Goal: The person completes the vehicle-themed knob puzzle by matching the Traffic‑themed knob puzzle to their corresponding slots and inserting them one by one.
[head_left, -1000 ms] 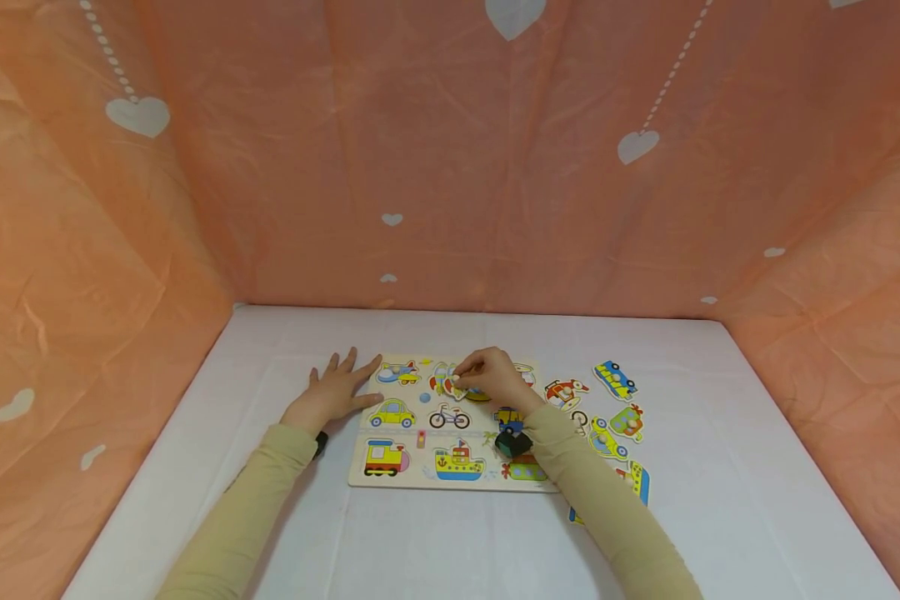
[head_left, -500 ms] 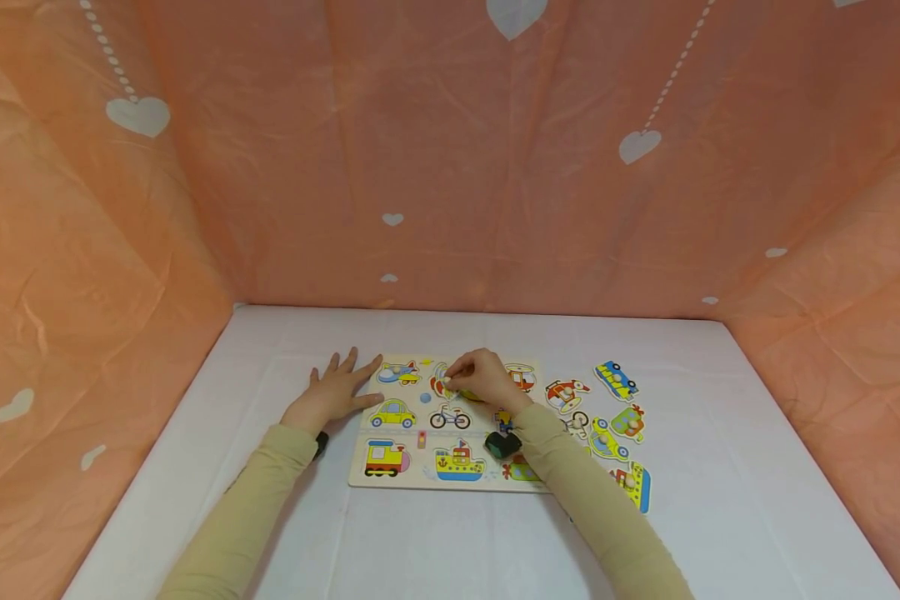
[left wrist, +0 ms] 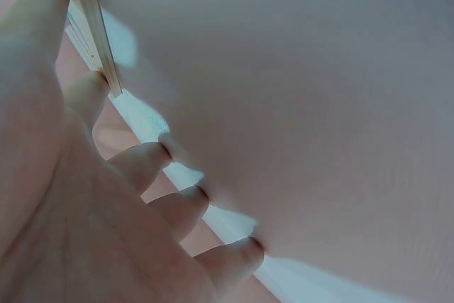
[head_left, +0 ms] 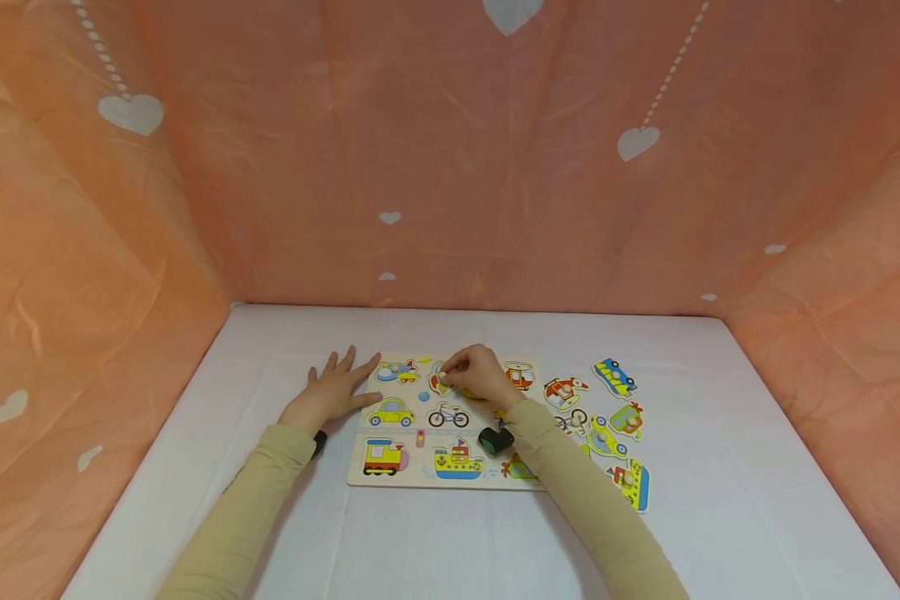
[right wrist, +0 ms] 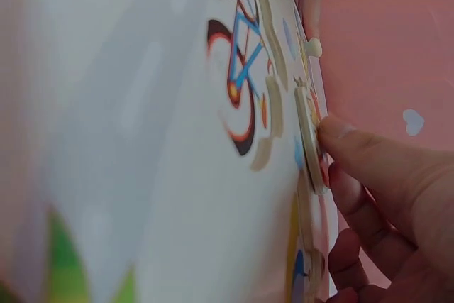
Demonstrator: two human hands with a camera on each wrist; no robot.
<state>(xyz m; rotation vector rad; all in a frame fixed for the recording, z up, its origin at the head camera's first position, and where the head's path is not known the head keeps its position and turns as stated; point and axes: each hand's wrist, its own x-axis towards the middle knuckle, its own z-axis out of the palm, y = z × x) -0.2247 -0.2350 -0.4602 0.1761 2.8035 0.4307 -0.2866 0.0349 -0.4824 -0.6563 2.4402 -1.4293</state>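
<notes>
A wooden knob puzzle board (head_left: 420, 460) with printed vehicles lies on the table. My left hand (head_left: 330, 393) rests flat beside its left side, fingers spread; in the left wrist view the thumb and index finger touch the board's edge (left wrist: 96, 30). At the board's top row, my right hand (head_left: 483, 373) pinches a small puzzle piece (right wrist: 310, 140) with red and yellow on it. That piece sits over the top middle picture, partly hidden by fingers; whether it lies fully in its recess I cannot tell. An airplane piece (head_left: 396, 372) with a knob is in the top left recess.
Right of the board lie several loose pieces: a red helicopter (head_left: 565, 392), a blue and yellow bus (head_left: 613, 377), a green piece (head_left: 626, 419), a yellow car (head_left: 607, 437), a bicycle (head_left: 572, 421) and a ship (head_left: 633, 485). A pink heart-patterned curtain (head_left: 435, 167) surrounds the table.
My right hand has moved slightly left with the puzzle piece, bringing it over the top middle picture. The left hand has stayed in place.
</notes>
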